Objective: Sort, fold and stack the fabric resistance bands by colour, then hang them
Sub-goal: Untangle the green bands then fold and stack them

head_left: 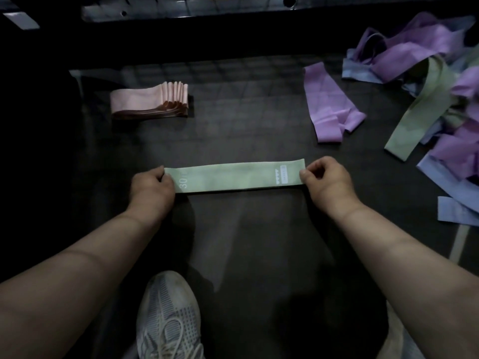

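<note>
Pale-green fabric resistance band (234, 177) is held flat over dark floor (233, 120), ends pinched by left hand (151, 183) grip and right hand (326, 180) grip; fold step judged in hand; next, ends are to be brought together evenly, then laid apart from folded pink band stack (149, 101).

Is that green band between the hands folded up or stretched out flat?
Spread flat. The green band lies full length, the left hand and right hand pinching its ends.
</note>
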`<act>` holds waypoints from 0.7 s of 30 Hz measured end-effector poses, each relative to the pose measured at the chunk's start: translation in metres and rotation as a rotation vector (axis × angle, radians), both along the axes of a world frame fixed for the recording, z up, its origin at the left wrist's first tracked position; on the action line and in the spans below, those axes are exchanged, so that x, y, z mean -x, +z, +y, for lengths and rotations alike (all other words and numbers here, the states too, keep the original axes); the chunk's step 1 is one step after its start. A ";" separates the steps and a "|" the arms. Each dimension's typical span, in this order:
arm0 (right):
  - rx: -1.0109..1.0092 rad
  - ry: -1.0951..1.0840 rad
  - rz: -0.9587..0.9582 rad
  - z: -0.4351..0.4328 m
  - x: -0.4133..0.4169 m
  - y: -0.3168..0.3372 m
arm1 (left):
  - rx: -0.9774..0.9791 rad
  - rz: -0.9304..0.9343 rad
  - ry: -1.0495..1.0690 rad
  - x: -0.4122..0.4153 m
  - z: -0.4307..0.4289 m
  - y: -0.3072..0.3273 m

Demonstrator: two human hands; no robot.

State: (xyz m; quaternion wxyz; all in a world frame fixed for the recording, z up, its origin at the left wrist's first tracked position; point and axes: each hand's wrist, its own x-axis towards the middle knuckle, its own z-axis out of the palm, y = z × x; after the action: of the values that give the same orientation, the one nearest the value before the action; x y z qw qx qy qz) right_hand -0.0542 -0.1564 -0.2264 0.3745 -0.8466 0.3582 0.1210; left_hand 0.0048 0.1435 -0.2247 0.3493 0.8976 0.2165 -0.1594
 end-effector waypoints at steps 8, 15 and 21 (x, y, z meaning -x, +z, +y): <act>-0.137 -0.130 0.039 0.007 -0.007 -0.004 | 0.072 0.042 0.120 -0.005 0.001 -0.007; -0.145 -0.138 0.144 0.017 -0.009 -0.011 | 0.231 0.166 0.209 -0.010 0.007 -0.012; -0.131 -0.115 0.098 0.018 -0.012 0.002 | 0.007 -0.013 -0.003 -0.008 0.007 -0.005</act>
State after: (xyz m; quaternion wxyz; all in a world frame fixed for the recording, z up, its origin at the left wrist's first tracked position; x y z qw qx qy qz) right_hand -0.0421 -0.1382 -0.2245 0.4176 -0.7913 0.4155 0.1637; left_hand 0.0132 0.1502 -0.2299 0.3535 0.8977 0.2126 -0.1549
